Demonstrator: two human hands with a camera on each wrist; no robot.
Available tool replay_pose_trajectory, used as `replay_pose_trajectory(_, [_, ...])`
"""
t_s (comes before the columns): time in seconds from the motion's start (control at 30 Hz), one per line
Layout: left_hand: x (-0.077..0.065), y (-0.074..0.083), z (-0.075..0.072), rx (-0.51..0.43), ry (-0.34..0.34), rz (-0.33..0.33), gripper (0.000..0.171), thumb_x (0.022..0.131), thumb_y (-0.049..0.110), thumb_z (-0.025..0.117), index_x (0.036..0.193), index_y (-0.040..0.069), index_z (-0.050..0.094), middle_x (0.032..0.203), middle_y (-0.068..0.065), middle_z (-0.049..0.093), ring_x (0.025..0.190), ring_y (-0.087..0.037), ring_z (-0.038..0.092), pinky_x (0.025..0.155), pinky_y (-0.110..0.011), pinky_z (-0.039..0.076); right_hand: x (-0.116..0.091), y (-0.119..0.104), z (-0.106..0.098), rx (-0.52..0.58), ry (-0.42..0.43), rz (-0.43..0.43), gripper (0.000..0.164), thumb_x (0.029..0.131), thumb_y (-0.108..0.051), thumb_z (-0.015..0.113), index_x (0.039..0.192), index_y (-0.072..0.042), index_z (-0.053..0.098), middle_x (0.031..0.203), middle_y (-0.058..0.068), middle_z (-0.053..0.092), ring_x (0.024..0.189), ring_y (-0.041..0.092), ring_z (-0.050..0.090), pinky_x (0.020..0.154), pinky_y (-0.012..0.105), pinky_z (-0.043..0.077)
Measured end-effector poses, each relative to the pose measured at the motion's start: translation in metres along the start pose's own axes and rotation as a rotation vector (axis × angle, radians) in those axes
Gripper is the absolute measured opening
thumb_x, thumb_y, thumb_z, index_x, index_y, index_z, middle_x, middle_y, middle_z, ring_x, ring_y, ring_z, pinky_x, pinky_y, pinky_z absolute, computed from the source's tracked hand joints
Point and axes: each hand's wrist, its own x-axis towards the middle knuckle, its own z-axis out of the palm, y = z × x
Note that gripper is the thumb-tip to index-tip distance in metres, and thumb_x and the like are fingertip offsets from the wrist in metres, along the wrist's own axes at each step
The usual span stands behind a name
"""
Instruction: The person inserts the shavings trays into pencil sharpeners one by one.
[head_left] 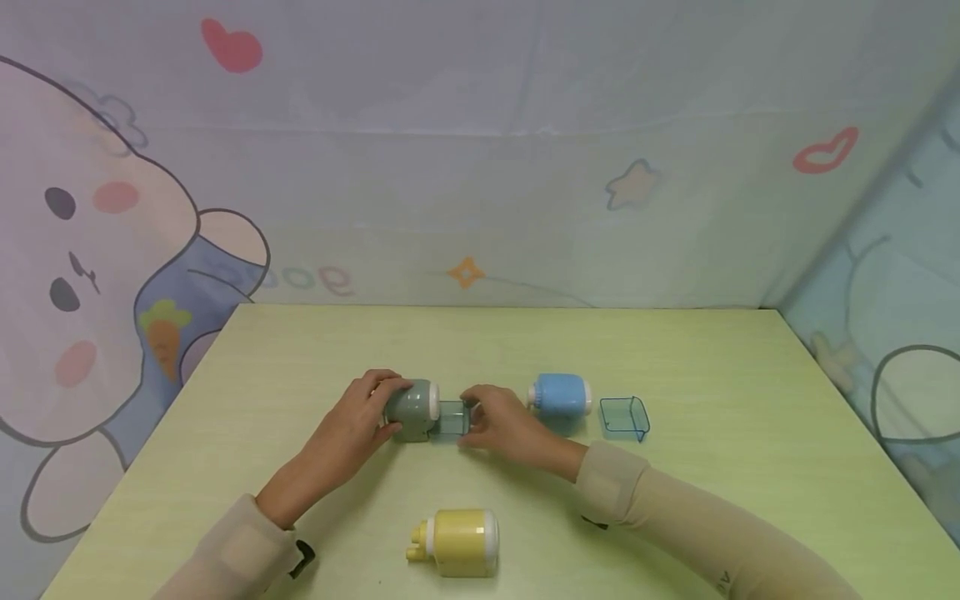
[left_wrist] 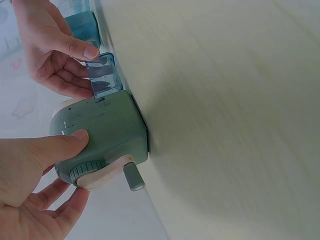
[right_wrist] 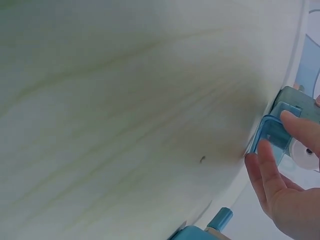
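Green sharpener (head_left: 412, 412) lies in the left grip (head_left: 360, 422), between thumb and fingers.

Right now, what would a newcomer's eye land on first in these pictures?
First, the green sharpener on the table, held by the left grip, with the right grip pinching a clear drawer at its side. Then the yellow sharpener, nearer the person, and the huge cartoon animal at the head view's left.

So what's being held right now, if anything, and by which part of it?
The left grip holds the green device by its body, near the crank; the right grip holds the clear tray beside it by its outer end.
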Motion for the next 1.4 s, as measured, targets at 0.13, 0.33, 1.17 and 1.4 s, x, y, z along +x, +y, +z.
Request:
replay_pose_trajectory(0.13, [0.0,-0.001,0.001,-0.001,-0.001,0.002,0.061,0.071,0.007,0.077,0.124,0.007,0.046,0.122,-0.008,0.042,0.105,-0.023,0.043,0.078,-0.033,0.047,0.002,0.0,0.001,-0.021,0.006,-0.001,0.058,0.07,-0.01,0.078,0.118,0.007,0.049,0.106,0.014,0.056,0.081,0.016,0.057,0.065,0.019,0.048])
replay_pose_trajectory(0.33, [0.0,-0.001,0.0,-0.003,-0.005,0.001,0.06,0.072,0.009,0.077,0.124,0.007,0.046,0.122,-0.008,0.042,0.105,-0.023,0.043,0.079,-0.033,0.047,0.006,0.0,0.002,-0.016,0.014,-0.004,0.059,0.07,-0.01,0.078,0.118,0.008,0.048,0.107,0.015,0.056,0.082,0.017,0.058,0.065,0.019,0.048])
replay_pose_trajectory(1.17, [-0.001,-0.003,0.003,0.002,0.015,0.011,0.062,0.071,0.009,0.078,0.124,0.007,0.046,0.122,-0.01,0.042,0.104,-0.023,0.043,0.078,-0.033,0.047,0.021,-0.011,0.009,-0.012,-0.023,-0.037,0.055,0.071,-0.007,0.077,0.116,0.008,0.049,0.106,0.016,0.056,0.084,0.021,0.058,0.066,0.019,0.048])
replay_pose_trajectory(1.4, [-0.001,-0.004,0.003,-0.002,0.014,0.007,0.062,0.071,0.009,0.078,0.124,0.008,0.046,0.122,-0.01,0.041,0.104,-0.024,0.043,0.077,-0.033,0.047,0.023,-0.011,0.01,-0.005,-0.028,-0.037,0.055,0.07,-0.007,0.078,0.116,0.007,0.05,0.106,0.015,0.056,0.083,0.021,0.058,0.065,0.019,0.048])
